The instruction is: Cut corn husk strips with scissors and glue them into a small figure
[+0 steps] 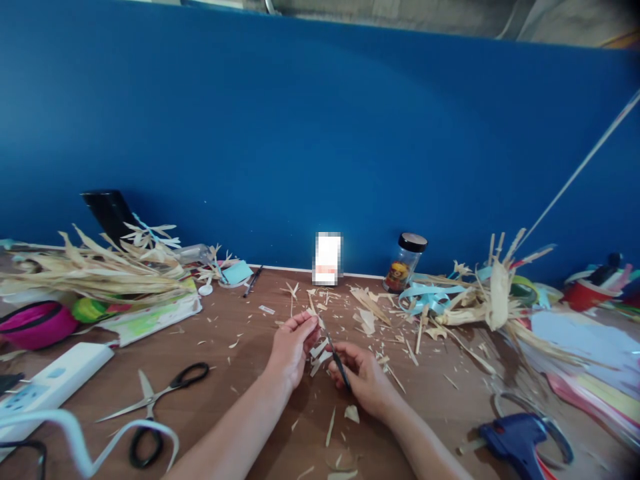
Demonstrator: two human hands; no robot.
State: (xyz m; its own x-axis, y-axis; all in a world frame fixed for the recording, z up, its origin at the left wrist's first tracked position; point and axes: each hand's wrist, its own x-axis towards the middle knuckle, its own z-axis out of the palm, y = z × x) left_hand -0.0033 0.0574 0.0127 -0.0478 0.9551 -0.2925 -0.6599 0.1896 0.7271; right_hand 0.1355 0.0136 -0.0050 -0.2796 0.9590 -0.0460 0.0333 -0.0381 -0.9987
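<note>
My left hand (294, 343) is closed in a pinch on a narrow strip of dried corn husk (311, 303), held up over the table. Close beside it, my right hand (364, 380) grips dark-handled scissors (338, 363), seen edge-on. Their thin tip points up toward the left fingertips; whether it touches the strip I cannot tell. Pale cut husk pieces (320, 357) lie between and behind the hands. More flat husk scraps (370, 305) are strewn over the brown table (240, 400).
Left are open scissors (149, 400), a white power strip (60, 377) with a cable, a pink pouch (37, 325) and a husk pile (100, 270). Right are a lidded jar (404, 263), blue ribbon (433, 298), a husk bundle (497, 293) and a blue glue gun (515, 440). A blue partition (320, 133) stands behind.
</note>
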